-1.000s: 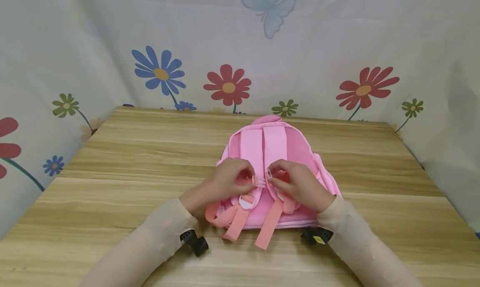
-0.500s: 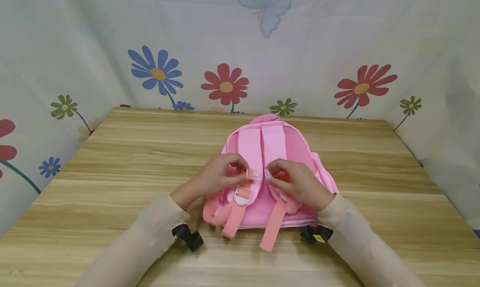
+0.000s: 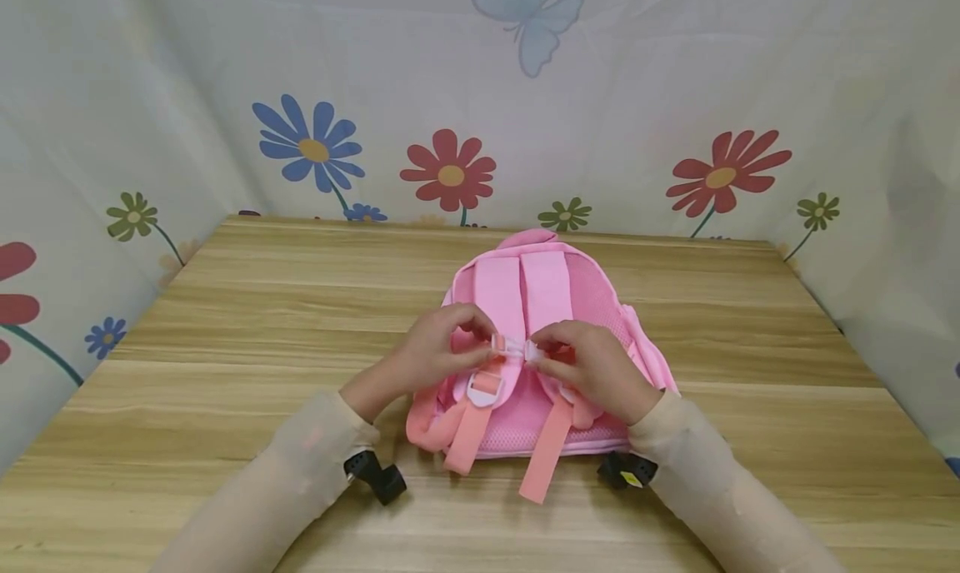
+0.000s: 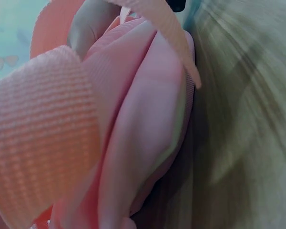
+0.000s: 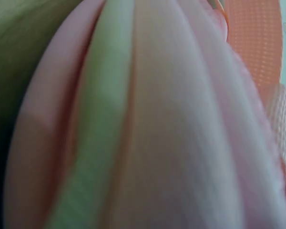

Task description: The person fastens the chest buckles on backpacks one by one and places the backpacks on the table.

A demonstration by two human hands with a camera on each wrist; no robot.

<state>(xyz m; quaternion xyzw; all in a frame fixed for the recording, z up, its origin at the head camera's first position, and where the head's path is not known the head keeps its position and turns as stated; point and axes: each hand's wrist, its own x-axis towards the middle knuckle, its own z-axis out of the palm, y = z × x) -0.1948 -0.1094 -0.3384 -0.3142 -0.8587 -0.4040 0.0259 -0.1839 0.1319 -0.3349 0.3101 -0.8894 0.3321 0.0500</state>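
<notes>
A pink backpack point(image 3: 592, 294) lies on the wooden table with its two shoulder straps facing up. Over the straps, my left hand point(image 3: 435, 348) pinches the pronged half of a white side-release buckle point(image 3: 512, 347), which has orange webbing on it. From the other side, my right hand point(image 3: 600, 361) pinches the socket half point(image 3: 532, 352). The two halves are in line and meet or nearly meet; how far the prongs sit inside cannot be told. The left wrist view shows orange webbing point(image 4: 43, 133) close up beside the bag. Mostly the bag's side point(image 5: 176, 119) fills the right wrist view.
Below the straps, loose orange webbing ends point(image 3: 546, 465) hang toward the front, and a white strap adjuster point(image 3: 484, 390) sits on the left strap. Wooden tabletop point(image 3: 262, 306) surrounds the bag. A flowered cloth point(image 3: 600, 98) stands behind the table and at both sides.
My left hand has moved slightly left and up with the pronged half. The right hand has shifted a little left lately, and the gap between the buckle halves has narrowed.
</notes>
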